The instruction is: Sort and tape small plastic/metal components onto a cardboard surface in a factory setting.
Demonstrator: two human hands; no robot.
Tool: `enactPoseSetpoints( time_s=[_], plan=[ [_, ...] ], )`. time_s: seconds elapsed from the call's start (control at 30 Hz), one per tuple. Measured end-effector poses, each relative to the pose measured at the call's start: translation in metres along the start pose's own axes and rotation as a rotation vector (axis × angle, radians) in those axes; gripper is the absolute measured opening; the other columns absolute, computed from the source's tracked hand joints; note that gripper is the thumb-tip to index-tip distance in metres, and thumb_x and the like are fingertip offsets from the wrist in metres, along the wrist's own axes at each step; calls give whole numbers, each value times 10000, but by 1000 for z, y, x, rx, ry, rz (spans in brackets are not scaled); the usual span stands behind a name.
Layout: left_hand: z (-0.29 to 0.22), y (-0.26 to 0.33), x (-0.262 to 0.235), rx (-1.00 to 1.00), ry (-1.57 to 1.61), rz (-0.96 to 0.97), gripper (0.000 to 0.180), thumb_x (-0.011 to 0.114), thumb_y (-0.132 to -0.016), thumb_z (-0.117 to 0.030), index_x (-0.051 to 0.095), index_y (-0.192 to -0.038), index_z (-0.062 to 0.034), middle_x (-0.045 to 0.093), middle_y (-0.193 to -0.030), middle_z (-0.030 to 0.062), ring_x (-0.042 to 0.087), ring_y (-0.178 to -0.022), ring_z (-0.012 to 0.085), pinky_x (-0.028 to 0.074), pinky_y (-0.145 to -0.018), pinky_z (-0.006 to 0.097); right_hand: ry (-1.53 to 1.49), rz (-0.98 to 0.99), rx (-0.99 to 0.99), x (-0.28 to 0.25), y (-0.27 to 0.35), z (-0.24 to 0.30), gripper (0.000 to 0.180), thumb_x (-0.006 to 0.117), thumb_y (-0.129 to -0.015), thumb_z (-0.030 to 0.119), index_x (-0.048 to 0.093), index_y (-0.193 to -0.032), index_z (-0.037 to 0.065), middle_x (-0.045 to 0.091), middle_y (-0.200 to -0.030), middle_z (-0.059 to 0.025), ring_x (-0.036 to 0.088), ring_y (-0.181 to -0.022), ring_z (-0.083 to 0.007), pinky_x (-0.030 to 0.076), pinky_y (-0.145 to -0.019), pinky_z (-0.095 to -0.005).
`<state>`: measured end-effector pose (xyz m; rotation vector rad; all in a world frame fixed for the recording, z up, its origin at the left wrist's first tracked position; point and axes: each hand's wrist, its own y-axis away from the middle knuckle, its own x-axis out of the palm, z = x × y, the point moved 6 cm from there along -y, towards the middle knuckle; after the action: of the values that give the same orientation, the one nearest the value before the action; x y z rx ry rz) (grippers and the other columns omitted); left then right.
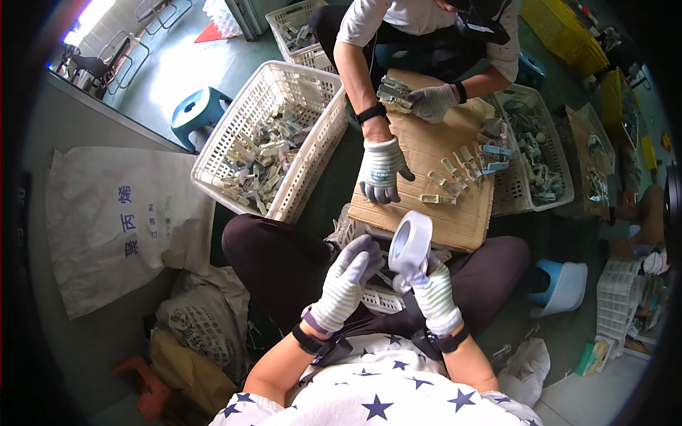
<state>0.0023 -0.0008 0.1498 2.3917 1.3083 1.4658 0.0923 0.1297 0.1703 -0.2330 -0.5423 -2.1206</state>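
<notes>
A roll of clear tape (424, 233) stands tilted in front of my knees, with my right hand (435, 302) closed around its lower edge. My left hand (342, 287), in a striped grey-tipped glove, is beside the roll, fingers stretched upward and apart from it. Beyond my hands is a cardboard sheet (419, 153), with several cream clothespins (455, 170) and light-blue clothespins (495, 159) lying toward its right side. Across it, another person's gloved hand (433, 104) grips a bundle of clothespins (395, 94); their other gloved hand (381, 170) reaches over the cardboard.
White baskets of clothespins stand at the left (202, 167) and right (566, 181) of the cardboard. Blue stools sit at the far left (193, 110) and right (558, 284). A large white sack (92, 206) lies at the left, yellow crates (565, 35) at the far right.
</notes>
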Motion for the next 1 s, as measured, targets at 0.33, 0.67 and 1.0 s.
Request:
enactPoseSetpoints(
  time_s=[0.33, 0.67, 1.0],
  plan=[
    [35, 36, 73, -232, -554, 543, 677, 441, -987, -341, 89, -1492, -60, 224, -1509, 56, 247, -1348, 159, 215, -1101, 309, -135, -550, 161, -37, -11, -29, 336, 601, -904, 371, 527, -1015, 62, 540, -806, -57, 497, -726, -117, 423, -590, -263],
    [94, 4, 150, -130, -478, 508, 631, 498, -969, -296, 211, -1471, -42, 345, -1437, 68, 319, -1299, 136, 246, -1088, 295, -58, -799, -128, -166, -46, 12, 412, 600, -895, 410, 508, -1025, 30, 526, -812, -45, 492, -694, -154, 447, -617, -325],
    [43, 19, 153, -101, -545, 752, 665, 348, -984, -459, 159, -1482, -60, 168, -1535, 80, 129, -1417, 190, 88, -1146, 352, 3, -798, -168, -147, -76, 32, 484, 615, -878, 438, 566, -1050, -12, 601, -856, -67, 525, -699, -142, 458, -615, -307]
  ],
)
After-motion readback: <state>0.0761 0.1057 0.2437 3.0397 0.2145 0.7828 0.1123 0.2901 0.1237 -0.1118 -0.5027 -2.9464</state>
